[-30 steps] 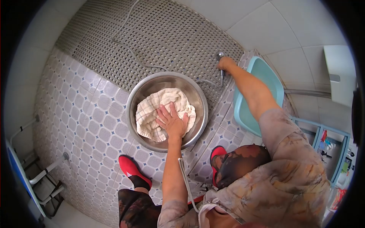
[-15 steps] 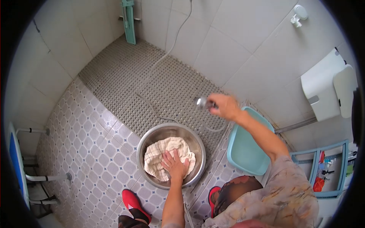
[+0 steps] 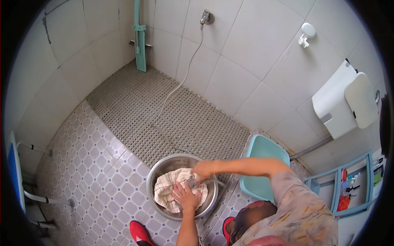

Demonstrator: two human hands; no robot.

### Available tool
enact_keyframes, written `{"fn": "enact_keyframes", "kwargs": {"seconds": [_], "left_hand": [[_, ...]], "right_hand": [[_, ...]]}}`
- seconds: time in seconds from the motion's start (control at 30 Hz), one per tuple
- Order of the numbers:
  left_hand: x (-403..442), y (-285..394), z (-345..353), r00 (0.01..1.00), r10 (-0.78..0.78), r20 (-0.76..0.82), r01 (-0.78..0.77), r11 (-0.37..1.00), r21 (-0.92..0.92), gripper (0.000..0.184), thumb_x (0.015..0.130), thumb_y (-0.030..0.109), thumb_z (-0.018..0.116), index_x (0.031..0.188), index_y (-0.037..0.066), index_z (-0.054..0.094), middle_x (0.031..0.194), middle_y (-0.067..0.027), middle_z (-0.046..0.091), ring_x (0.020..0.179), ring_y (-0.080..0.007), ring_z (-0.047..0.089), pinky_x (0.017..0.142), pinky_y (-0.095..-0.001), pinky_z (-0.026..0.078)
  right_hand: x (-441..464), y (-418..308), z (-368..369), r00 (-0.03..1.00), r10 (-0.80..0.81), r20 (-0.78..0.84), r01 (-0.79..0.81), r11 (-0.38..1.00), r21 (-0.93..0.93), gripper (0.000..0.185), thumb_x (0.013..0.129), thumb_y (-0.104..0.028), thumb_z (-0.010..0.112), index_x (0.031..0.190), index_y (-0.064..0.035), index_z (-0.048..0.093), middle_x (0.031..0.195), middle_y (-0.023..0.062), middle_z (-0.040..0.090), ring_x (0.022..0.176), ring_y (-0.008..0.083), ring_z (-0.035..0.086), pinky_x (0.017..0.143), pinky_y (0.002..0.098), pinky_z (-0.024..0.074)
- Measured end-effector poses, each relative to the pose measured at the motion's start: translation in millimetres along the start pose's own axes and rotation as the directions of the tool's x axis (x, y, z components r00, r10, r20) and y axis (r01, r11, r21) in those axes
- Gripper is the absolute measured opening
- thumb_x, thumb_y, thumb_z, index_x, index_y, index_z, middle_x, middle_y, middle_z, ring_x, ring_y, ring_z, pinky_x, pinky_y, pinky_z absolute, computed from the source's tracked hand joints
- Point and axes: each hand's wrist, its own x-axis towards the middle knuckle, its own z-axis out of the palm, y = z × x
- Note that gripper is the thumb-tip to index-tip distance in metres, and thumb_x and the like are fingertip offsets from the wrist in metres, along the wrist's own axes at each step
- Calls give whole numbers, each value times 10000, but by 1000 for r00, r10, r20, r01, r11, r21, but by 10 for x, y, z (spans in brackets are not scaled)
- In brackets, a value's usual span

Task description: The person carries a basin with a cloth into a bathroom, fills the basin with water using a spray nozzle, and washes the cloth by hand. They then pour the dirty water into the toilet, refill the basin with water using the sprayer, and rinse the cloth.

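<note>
A metal basin stands on the tiled floor with a cream checked cloth bunched inside it. Fingers spread, my left hand lies flat on top of the cloth. My right hand is over the basin's far right side, closed around a shower head that points down at the cloth near my left fingers. Part of the shower head is hidden by the right hand and blurred. Its hose runs from a wall tap across the mat toward the basin.
A grey perforated mat covers the floor beyond the basin. At the right are a light blue tub and a blue shelf rack. A folding seat juts from the left wall. A green rail-like tool leans in the corner.
My right hand has brought the shower head from above the mat down and left into the basin. My left hand stays on the cloth. The view has tilted up, showing the wall tap.
</note>
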Motion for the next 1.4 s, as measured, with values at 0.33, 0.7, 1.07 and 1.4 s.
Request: {"fn": "enact_keyframes", "kwargs": {"seconds": [0.33,0.7,1.07,1.4], "left_hand": [[-9,29,10,1000,-14,-3,14,999,32,873,767,532,556,1456,118,214,1515,-228,13,1401,-384,-79,1067,-612,-51],[38,16,117,998,-12,-58,14,999,33,916,749,539,588,1452,96,201,1498,-240,25,1383,-424,-56,1051,-644,-40],[43,36,116,997,-27,-74,29,999,26,849,769,543,562,1429,99,265,1502,-238,42,1395,-406,-28,1060,-634,-28],[21,83,8,999,-47,-28,47,999,5,854,775,553,551,1439,114,244,1507,-221,28,1394,-397,-34,1062,-628,-38]], "right_hand": [[-235,1473,-3468,82,-311,-947,-706,653,-276,449,825,-134,491,1249,11,459,1330,171,401,1211,353,389,950,431,387],[-270,1972,-4661,87,-181,-980,-784,595,-180,415,868,-81,443,1262,48,449,1343,234,423,1279,358,374,1036,442,335],[-459,1821,-4666,288,62,-956,-886,397,-241,444,901,-120,462,1322,7,395,1394,180,387,1303,354,345,1056,433,322],[-442,1700,-4710,367,110,-924,-836,476,-275,309,910,-181,474,1167,-17,523,1216,167,525,1160,336,471,946,439,414]]}}
